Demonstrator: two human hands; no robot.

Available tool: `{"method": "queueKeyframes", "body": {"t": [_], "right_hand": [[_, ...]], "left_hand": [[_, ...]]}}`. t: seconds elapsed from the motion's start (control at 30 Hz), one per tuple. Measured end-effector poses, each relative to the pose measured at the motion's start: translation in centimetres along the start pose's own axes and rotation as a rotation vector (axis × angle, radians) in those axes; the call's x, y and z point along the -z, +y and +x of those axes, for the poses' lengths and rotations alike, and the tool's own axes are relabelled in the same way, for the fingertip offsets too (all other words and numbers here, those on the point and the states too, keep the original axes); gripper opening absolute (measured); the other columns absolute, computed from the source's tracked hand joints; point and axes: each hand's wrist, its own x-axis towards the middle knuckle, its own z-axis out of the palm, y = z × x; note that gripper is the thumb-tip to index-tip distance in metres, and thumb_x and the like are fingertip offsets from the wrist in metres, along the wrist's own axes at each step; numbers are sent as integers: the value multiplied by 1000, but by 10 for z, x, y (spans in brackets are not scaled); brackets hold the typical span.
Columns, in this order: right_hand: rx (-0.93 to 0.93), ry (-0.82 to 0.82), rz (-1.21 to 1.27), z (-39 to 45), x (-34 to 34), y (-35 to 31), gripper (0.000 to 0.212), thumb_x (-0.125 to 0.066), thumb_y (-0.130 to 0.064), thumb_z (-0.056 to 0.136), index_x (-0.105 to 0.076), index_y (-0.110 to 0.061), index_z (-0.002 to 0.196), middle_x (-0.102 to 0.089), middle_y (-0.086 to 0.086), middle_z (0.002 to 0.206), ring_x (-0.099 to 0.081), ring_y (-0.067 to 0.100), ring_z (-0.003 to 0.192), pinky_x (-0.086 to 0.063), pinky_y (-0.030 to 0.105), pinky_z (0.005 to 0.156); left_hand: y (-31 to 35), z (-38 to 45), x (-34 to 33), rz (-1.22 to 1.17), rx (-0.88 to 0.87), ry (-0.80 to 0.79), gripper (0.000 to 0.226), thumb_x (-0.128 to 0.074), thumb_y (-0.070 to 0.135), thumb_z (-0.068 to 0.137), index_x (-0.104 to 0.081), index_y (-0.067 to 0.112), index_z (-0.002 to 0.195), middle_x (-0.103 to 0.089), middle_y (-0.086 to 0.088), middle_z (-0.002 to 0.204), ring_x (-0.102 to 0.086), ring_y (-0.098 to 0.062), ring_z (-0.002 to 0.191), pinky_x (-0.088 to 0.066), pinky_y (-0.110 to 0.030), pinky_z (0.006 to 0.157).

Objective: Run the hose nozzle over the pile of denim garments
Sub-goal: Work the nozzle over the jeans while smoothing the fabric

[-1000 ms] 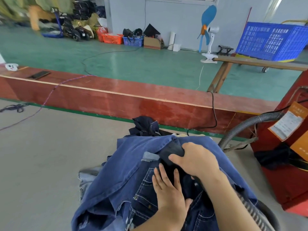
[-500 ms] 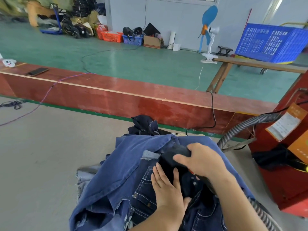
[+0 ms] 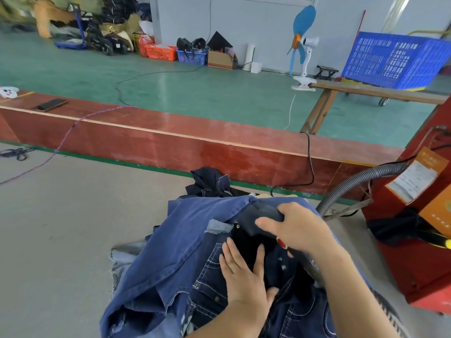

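Since the earlier frames the right hand (image 3: 296,228) has slid the nozzle (image 3: 261,215) a little to the right and farther along the pile, while the left hand (image 3: 244,269) has stayed pressed in much the same spot. The right hand's fingers curl over the dark nozzle and grip it near its head. The left hand lies flat, fingers straight, holding nothing, pinning dark jeans (image 3: 288,311).

The denim pile (image 3: 175,242) sits on the near floor, in the middle of the view. It looks soft, floppy and fairly heavy, likely to bunch under the nozzle, so pressing it flat beside the head seems wise. The nozzle looks rigid and light; its ribbed hose (image 3: 351,189) arches right to the red machine (image 3: 419,240) and may drag.

A red wooden platform (image 3: 170,145) runs across the far side, with a black cable (image 3: 310,162) hanging over it. A fan (image 3: 302,42) and a blue crate (image 3: 395,59) stand far off.
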Motion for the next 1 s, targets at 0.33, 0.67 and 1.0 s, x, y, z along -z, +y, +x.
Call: {"method": "queueKeyframes", "body": {"t": [0.33,0.67,1.0], "right_hand": [[-55,53,22,7,-21,-14,37,-54,-52,90,-57,-15,98,-64,0,84,-63,23,83,-43,29,63],[-41,4,-133,6,-30,-19,44,-52,-53,91,-55,-16,114,-65,1,98,-64,22,92,-43,29,65],[-35,81,61,4,6,5,36,-50,-57,91,-44,-23,81,-58,-6,68,-56,10,58,-40,27,51]], "left_hand": [[-1,0,-1,7,-4,-12,83,-27,64,96,27,27,147,45,-36,131,28,-54,135,9,-58,114],[-1,0,-1,31,-7,-11,82,-25,64,97,27,26,147,44,-35,131,27,-54,135,8,-57,114],[0,2,-3,26,-4,9,82,-25,64,96,29,27,146,45,-39,126,27,-56,134,7,-59,114]]}}
